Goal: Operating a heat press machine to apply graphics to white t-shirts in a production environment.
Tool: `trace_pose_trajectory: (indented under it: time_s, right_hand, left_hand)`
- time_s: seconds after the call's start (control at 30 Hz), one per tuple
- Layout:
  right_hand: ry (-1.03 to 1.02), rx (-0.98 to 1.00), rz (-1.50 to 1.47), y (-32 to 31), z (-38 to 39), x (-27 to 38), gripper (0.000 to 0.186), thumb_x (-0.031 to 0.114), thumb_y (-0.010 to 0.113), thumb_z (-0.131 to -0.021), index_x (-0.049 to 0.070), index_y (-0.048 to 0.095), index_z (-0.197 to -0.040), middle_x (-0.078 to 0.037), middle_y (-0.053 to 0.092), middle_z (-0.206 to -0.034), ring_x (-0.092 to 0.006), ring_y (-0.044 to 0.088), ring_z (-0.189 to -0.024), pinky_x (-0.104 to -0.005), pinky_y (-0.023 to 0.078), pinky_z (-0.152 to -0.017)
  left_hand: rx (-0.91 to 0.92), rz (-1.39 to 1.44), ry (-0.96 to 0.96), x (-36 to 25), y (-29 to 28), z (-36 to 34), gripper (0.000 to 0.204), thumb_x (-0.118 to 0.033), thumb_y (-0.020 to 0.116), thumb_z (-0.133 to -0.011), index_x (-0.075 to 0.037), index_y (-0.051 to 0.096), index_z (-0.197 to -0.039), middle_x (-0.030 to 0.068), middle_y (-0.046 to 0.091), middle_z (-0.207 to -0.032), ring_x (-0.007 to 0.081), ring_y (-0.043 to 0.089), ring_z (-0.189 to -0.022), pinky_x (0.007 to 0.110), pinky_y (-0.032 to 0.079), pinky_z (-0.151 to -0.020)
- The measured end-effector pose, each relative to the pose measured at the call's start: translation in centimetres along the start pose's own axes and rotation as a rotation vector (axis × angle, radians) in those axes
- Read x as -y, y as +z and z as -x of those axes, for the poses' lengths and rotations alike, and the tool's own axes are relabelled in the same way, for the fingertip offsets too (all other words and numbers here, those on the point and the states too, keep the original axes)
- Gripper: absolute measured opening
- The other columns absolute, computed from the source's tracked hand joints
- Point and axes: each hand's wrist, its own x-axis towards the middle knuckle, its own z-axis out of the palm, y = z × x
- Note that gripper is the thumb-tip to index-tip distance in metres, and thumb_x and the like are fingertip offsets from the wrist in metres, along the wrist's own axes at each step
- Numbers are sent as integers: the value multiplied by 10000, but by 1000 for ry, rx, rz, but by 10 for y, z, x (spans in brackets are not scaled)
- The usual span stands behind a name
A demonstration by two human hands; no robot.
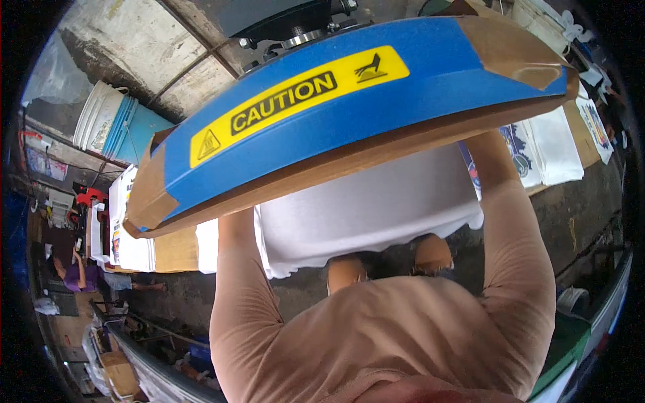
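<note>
A blue heat press head (322, 101) with a yellow warning label hangs in front of me, its corners and lower edge covered in brown tape or sheet. Below it a white cloth (376, 208), seemingly a shirt, is spread out and drapes over the near edge. My left forearm (236, 242) reaches under the press head at the cloth's left side. My right forearm (500, 174) goes under at the right side, beside a coloured print (472, 168). Both hands are hidden by the press head, so their fingers and anything they hold cannot be seen.
White printed cloths (131, 238) lie at the left, and a folded white stack (557, 151) at the right. White and blue buckets (138, 127) stand at the back left. A person in a purple top (82, 274) is farther off at left.
</note>
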Motion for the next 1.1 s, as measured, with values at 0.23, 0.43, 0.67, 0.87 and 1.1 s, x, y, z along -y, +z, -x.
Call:
trace_pose_trajectory:
  time_s: [0.23, 0.43, 0.67, 0.87, 1.1]
  right_hand:
    - [589, 395, -744, -8, 172, 46, 680, 591, 362, -903, -4, 526, -1188, -146, 593, -1160, -197, 586, -999, -290, 439, -895]
    - [572, -264, -406, -13, 254, 33, 587, 471, 518, -895, -54, 539, -1156, -122, 614, -1043, -185, 568, -929, -297, 432, -825]
    - [497, -135, 126, 10, 245, 0, 356, 330, 563, -879, -20, 605, -932, -155, 632, -820, -190, 582, -754, -319, 442, -705]
    - [178, -400, 525, -6, 208, -15, 398, 368, 765, -675, 38, 615, -837, -135, 621, -784, -293, 603, -775, -364, 468, -724]
    - [261, -235, 621, -24, 191, -40, 446, 360, 811, -622, 44, 610, -865, -130, 612, -875, -281, 600, -811, -380, 486, -728]
  left_hand:
    - [-58, 30, -267, 51, 18, 123, 824, -667, 272, -878, -20, 301, -1387, 134, 429, -1355, 275, 411, -1244, 386, 347, -1022]
    - [-384, 87, -292, 57, 35, 218, 721, -560, 349, -921, 52, 389, -1300, 166, 502, -1259, 248, 489, -1157, 362, 394, -967]
    - [-354, -132, -70, 88, 54, 206, 231, -155, 493, -911, -8, 538, -1083, 84, 623, -988, 180, 606, -876, 314, 500, -753]
    - [-593, 39, -72, 130, 61, 235, 232, -236, 481, -918, -34, 586, -961, 10, 553, -697, 114, 508, -551, 251, 419, -492]
    - [-258, -147, -670, 195, 115, 258, 301, -346, 533, -910, -55, 603, -878, -17, 511, -625, 82, 444, -494, 245, 354, -447]
